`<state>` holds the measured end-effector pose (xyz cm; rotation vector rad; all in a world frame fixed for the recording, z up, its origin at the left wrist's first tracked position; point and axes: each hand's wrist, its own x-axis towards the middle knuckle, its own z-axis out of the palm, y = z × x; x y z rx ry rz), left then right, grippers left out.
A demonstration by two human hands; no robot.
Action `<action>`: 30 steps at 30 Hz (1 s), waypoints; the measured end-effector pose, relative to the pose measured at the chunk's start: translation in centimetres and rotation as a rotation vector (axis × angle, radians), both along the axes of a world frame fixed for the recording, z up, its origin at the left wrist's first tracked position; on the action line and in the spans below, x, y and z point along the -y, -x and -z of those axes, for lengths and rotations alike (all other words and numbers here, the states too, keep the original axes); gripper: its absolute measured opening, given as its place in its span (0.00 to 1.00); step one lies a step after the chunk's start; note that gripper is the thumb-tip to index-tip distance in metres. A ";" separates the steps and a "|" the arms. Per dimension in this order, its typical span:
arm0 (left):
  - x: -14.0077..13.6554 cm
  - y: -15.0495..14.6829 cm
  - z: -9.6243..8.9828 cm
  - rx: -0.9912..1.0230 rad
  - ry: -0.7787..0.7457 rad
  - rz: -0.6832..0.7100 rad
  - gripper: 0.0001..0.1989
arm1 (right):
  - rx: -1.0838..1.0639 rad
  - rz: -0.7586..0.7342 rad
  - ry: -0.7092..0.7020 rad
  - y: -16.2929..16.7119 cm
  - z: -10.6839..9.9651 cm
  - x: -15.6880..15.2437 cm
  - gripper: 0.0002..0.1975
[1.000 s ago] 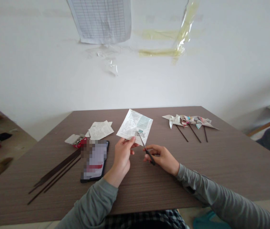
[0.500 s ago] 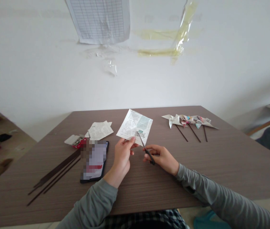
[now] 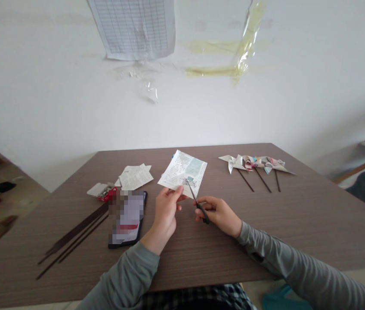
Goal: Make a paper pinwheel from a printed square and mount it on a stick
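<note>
A square of printed paper [image 3: 176, 170] is held up above the table, tilted, by its lower edge. My left hand [image 3: 167, 209] pinches that edge between thumb and fingers. In my right hand [image 3: 218, 214] are black-handled scissors [image 3: 196, 202], gripped by their handles. Their blades lie over the paper's lower right part and point toward its middle. Whether the blades are fully closed is too small to tell.
Left of my hands lie a phone [image 3: 129, 219], dark thin sticks [image 3: 79, 230], a small red-and-white box of pins [image 3: 106, 191] and several paper squares [image 3: 136, 177]. Paper pinwheels [image 3: 236, 163] on sticks lie at the back right. A wall [image 3: 182, 116] rises behind the table [image 3: 266, 241].
The paper's top corner has dipped slightly and the sheet has shifted a little. Both hands keep nearly the same place, with the scissors still at the paper's lower right.
</note>
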<state>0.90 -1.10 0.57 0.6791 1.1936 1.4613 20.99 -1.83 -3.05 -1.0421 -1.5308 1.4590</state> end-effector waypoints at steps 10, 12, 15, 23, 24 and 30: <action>-0.2 0.4 -0.2 0.000 -0.005 -0.015 0.18 | 0.021 -0.029 0.066 -0.2 -0.2 0.0 0.37; -0.3 0.9 -0.2 -0.018 -0.029 -0.036 0.22 | 0.048 -0.061 0.049 -0.6 -0.5 0.0 0.36; -0.4 1.9 0.0 -0.062 -0.069 -0.080 0.27 | 0.125 -0.095 -0.017 -1.6 -1.0 -0.2 0.31; -1.0 3.4 0.2 -0.241 -0.053 -0.036 0.16 | 0.301 0.268 -0.394 -4.3 -0.2 -2.8 0.18; -1.0 3.4 0.3 -0.263 -0.063 -0.016 0.14 | 0.321 0.339 -0.435 -4.6 0.0 -3.2 0.18; -1.0 3.4 0.7 -0.327 -0.080 0.061 0.11 | 0.333 0.486 -0.523 -5.2 0.8 -3.8 0.20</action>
